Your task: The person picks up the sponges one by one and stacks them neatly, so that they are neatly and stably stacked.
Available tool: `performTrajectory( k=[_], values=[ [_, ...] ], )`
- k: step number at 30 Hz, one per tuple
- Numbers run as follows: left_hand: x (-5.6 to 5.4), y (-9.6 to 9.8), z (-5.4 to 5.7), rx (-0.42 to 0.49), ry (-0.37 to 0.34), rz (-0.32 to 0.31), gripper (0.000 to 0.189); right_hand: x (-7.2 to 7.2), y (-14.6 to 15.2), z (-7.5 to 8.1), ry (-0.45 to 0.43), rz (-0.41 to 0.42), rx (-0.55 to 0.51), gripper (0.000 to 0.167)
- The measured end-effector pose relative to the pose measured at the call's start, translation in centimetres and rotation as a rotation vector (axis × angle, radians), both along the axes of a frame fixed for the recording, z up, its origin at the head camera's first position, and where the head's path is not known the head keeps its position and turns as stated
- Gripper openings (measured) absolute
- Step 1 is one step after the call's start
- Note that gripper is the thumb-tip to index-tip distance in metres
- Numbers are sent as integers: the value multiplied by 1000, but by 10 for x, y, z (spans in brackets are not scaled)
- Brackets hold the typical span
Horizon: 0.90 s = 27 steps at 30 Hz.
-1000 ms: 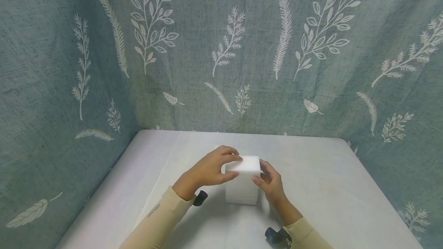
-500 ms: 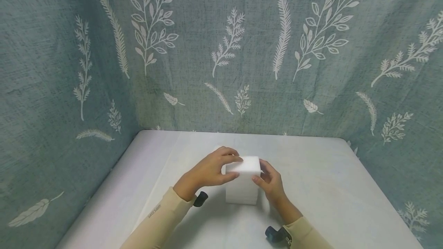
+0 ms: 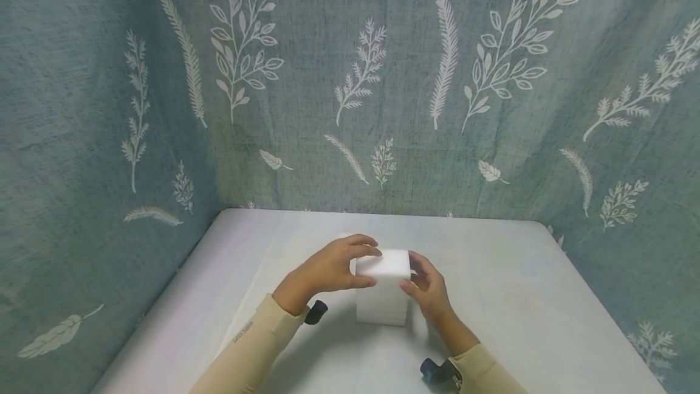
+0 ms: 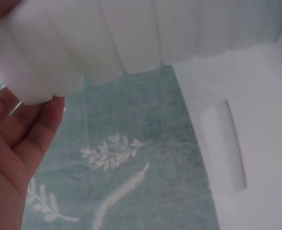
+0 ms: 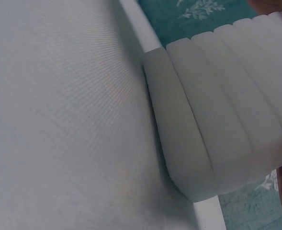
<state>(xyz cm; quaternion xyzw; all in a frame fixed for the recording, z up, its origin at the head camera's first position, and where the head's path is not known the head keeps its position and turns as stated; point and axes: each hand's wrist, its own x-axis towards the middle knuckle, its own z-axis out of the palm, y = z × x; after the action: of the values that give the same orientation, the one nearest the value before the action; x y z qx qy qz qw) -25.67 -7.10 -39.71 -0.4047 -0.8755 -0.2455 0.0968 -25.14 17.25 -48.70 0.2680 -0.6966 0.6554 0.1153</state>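
Observation:
A tall stack of several white sponges [image 3: 381, 303] stands upright on the white table, its layers showing as side-by-side bands in both wrist views. My left hand [image 3: 330, 267] holds the top sponge [image 3: 385, 262] at its left side, thumb on the front and fingers reaching over toward the back. On the right side my right hand [image 3: 430, 287] grips the upper stack, its thumb at the front corner and its fingers behind. In the left wrist view, fingertips [image 4: 52, 112] touch the end sponge. The right wrist view shows the lower layers [image 5: 198, 120] closely packed.
A single white block [image 4: 222, 148] lies on the table, apart from the stack. The white table [image 3: 492, 297] has rounded far corners. Green leaf-patterned cloth [image 3: 306, 78] hangs behind it and along the sides.
The head view has tilted up slightly. Both hands stay at the top of the stack, with only small shifts of the left thumb and fingers. The stack stays in place.

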Motion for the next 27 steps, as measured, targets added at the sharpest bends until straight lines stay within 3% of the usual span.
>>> performTrajectory(
  k=[6,13,19,24,27],
  values=[
    [-2,0,0,-18,2,-2,47,14,-2,22,7,-8,28,45],
    [-6,-1,1,-2,-33,-34,48,20,-3,29,-9,-25,69,47],
    [-8,-1,1,-4,-42,-45,48,18,1,28,-6,-6,101,52],
    [-9,-5,1,35,-57,-57,54,10,3,19,19,17,49,59],
    [-10,-11,0,79,-91,-32,59,6,2,12,16,8,4,61]
  ],
)
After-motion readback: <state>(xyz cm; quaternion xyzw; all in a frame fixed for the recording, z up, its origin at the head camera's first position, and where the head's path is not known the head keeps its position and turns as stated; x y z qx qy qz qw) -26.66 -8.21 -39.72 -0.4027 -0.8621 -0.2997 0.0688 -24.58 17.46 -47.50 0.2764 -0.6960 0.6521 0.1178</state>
